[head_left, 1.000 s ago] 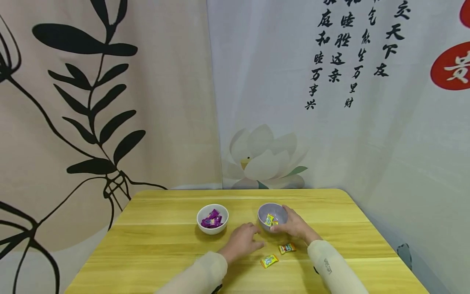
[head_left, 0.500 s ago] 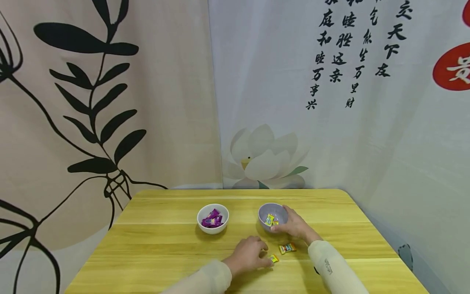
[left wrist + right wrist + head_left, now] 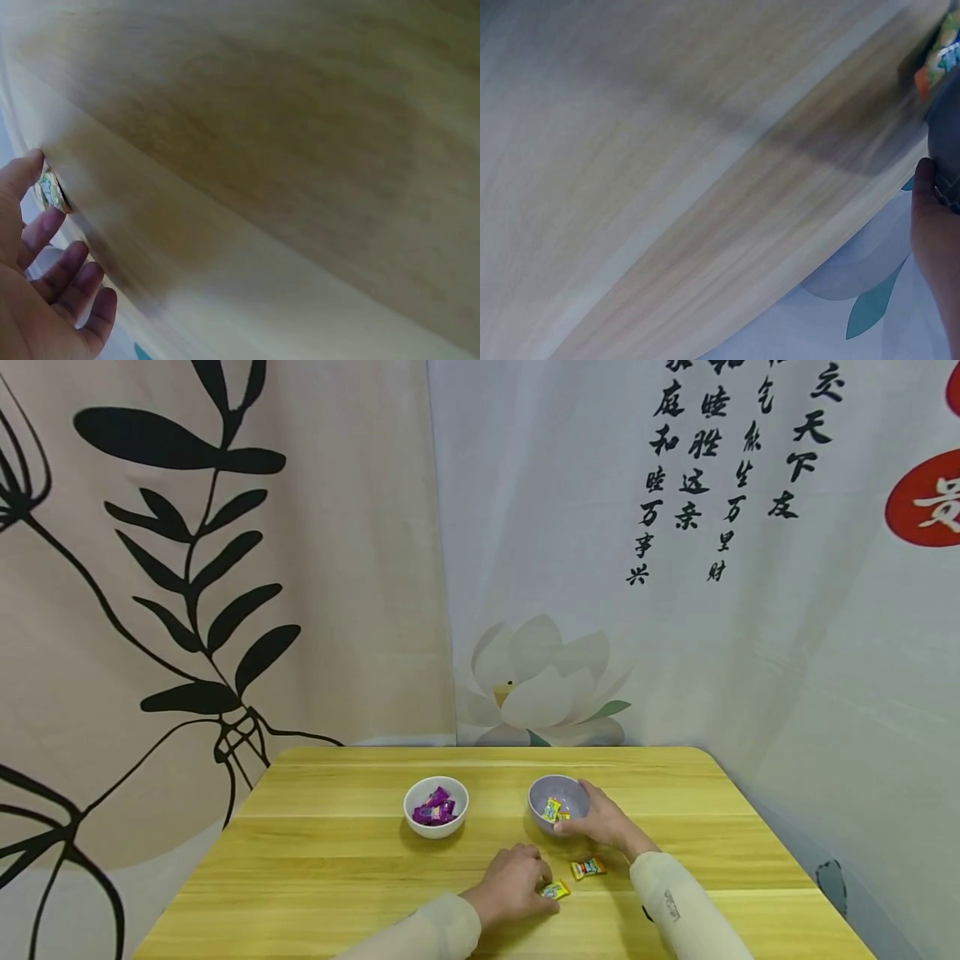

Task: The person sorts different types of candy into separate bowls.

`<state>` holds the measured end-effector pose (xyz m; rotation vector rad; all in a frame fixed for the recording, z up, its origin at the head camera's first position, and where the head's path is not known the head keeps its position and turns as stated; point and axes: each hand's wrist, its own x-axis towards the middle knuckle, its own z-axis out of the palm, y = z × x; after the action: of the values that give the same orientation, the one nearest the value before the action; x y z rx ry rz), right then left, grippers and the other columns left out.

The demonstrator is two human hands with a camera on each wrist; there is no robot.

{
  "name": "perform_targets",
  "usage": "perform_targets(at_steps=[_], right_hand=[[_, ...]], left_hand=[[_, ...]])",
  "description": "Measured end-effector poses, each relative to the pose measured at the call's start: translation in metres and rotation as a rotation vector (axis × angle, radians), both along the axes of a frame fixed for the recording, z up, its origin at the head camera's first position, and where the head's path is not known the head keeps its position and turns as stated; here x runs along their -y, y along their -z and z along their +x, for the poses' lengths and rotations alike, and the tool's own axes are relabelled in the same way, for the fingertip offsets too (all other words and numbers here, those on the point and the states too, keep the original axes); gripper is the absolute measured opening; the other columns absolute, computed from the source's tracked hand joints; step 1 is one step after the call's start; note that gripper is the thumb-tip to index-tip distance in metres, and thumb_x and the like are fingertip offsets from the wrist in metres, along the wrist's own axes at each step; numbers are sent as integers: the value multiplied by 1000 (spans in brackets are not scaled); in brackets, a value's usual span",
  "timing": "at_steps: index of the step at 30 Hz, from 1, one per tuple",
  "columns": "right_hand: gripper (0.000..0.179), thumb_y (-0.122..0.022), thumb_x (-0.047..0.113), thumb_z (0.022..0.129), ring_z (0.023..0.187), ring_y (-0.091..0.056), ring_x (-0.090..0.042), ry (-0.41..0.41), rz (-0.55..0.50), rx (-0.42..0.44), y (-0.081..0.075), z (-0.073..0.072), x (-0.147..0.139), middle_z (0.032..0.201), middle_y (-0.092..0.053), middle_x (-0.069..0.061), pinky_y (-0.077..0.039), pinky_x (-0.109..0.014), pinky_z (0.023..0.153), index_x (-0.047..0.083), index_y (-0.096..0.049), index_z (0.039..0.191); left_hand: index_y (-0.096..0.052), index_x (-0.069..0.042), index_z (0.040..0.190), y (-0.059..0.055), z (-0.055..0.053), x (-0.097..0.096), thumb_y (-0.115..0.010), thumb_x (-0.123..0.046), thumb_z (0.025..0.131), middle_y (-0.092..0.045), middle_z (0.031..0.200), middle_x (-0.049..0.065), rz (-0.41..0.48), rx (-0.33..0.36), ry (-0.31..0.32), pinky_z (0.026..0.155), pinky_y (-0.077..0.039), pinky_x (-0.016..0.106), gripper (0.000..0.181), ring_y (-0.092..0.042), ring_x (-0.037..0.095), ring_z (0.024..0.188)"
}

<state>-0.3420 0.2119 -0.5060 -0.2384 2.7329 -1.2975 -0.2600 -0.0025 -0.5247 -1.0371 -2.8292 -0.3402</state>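
My left hand (image 3: 513, 887) is low over the table, thumb and index finger on either side of a yellow wrapped candy (image 3: 556, 890), pinching at its edges. In the left wrist view that candy (image 3: 51, 192) shows between thumb and index finger, the other fingers loosely bent. With my right hand (image 3: 603, 820) I grip the right side of a grey-purple bowl (image 3: 538, 817), which holds yellow wrapped candies (image 3: 552, 810). The right wrist view catches only part of the bowl (image 3: 946, 139) and my thumb against it. Another candy (image 3: 587, 867), yellow and red, lies in front of the bowl.
A white bowl (image 3: 415, 822) with several purple wrapped candies (image 3: 435, 808) stands left of the grey-purple bowl. The wooden table (image 3: 315, 860) ends at a printed curtain (image 3: 360, 568) behind.
My left hand has come down and right, toward the front, to the nearer yellow candy, and its fingers have closed in around it. The right hand and both bowls stay put.
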Motion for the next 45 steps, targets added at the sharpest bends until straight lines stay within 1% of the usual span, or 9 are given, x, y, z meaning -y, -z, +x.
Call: perform_targets(at_steps=[5, 9, 14, 22, 27, 31, 34, 42, 45], right_hand=[[117, -88, 46, 71, 136, -36, -45, -2, -3, 2, 1, -1, -1, 154, -31, -28, -31, -62, 108, -3, -22, 154], [117, -88, 46, 71, 136, -36, -46, -4, 1, -3, 2, -1, -1, 153, -31, -28, -31, -62, 108, -4, -22, 154], [117, -89, 45, 71, 136, -36, -46, -2, -1, -3, 2, -1, -1, 153, -31, -28, -31, -62, 108, -3, -22, 154], [116, -89, 43, 71, 135, -37, -46, -2, -14, 0, 1, 0, 0, 153, -31, -28, -31, -62, 108, -3, -22, 154], [116, -89, 43, 71, 134, -38, -46, -7, -18, -3, 1, 1, 0, 152, -32, -28, -33, -62, 107, -3, -22, 154], [116, -89, 43, 70, 135, -37, -46, -6, -19, -2, 1, 1, 0, 153, -31, -28, -32, -62, 108, -3, -22, 154], [116, -89, 43, 71, 135, -37, -46, -5, -19, -2, 2, 1, -1, 153, -31, -28, -32, -62, 108, -3, -22, 154], [116, -89, 40, 71, 136, -35, -46, -6, -42, 5, 2, 1, -1, 154, -29, -28, -31, -62, 109, -4, -21, 154], [116, -89, 41, 71, 136, -36, -46, -8, -47, 5, 2, 0, -1, 154, -30, -28, -31, -61, 109, -4, -21, 154]], left_hand=[[-78, -24, 96, 2, -1, 2, -79, -45, 80, -56, 87, -11, -3, -7, 9, 69, -40, 24, 26, -49, 5, 82], [-78, -23, 96, 2, -3, 4, -78, -41, 82, -56, 86, -11, -2, 6, 20, 69, -39, 23, 23, -49, 5, 80], [-78, -22, 93, 2, -5, 7, -78, -36, 81, -53, 81, -12, 13, -4, 32, 65, -37, 21, 18, -47, 4, 75], [-77, -22, 88, 1, -9, 14, -76, -32, 77, -52, 74, -14, 30, -41, 3, 61, -36, 22, 15, -46, 2, 67], [-77, -19, 90, -1, -13, 20, -76, -33, 78, -57, 76, -13, 59, -12, -31, 64, -41, 23, 18, -50, 3, 68], [-78, -18, 92, -7, -17, 24, -77, -34, 79, -62, 79, -11, 104, 7, -58, 67, -44, 24, 21, -53, 4, 71], [-78, -17, 92, -14, -20, 28, -77, -33, 80, -62, 79, -10, 140, 24, -73, 66, -44, 24, 21, -53, 4, 71], [-77, -14, 88, -33, -33, 33, -78, -29, 80, -56, 71, -10, 205, 11, -125, 59, -40, 23, 17, -47, 4, 64], [-77, -13, 88, -41, -39, 34, -77, -29, 81, -57, 72, -8, 221, 8, -151, 59, -42, 24, 17, -47, 5, 64]])
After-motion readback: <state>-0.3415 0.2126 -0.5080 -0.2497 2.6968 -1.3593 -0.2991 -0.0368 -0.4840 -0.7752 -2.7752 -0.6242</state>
